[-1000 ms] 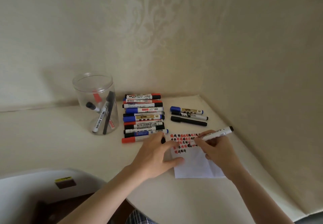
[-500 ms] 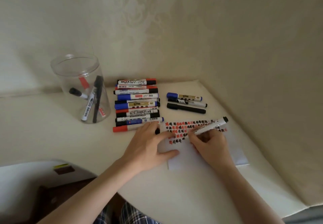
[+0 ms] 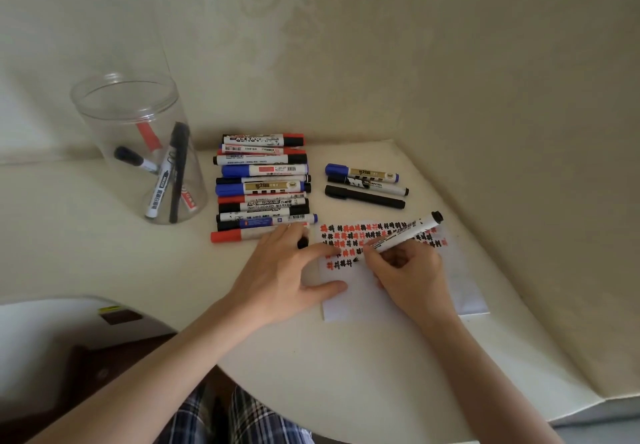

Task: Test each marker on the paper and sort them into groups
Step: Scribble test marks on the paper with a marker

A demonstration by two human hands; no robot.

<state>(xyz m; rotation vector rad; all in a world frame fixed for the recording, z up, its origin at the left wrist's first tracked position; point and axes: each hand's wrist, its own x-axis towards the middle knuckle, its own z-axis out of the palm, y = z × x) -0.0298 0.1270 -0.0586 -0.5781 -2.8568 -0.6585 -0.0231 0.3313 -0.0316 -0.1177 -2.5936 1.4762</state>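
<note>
A white paper [image 3: 349, 305] covered with red and black test marks lies on the cream table [image 3: 104, 253]. My right hand [image 3: 412, 277] grips a white marker [image 3: 405, 232] with a black end, its tip touching the paper among the marks. My left hand [image 3: 284, 270] presses the paper's left edge with index finger and thumb; its other fingers curl over a small black cap [image 3: 303, 243]. Several red, blue and black markers [image 3: 263, 187] lie stacked in a row behind my left hand. Three more markers [image 3: 365, 185], one blue and two black, lie apart to the right.
A clear plastic jar [image 3: 138, 107] at the left holds a few markers. Walls close off the table at the back and right. A white object [image 3: 52, 332] and my checked trousers [image 3: 242, 416] show below the table's curved front edge.
My right hand has shifted the marker tip slightly down and left over the paper. The left hand stays on the paper. My head has tilted, so the view has shifted.
</note>
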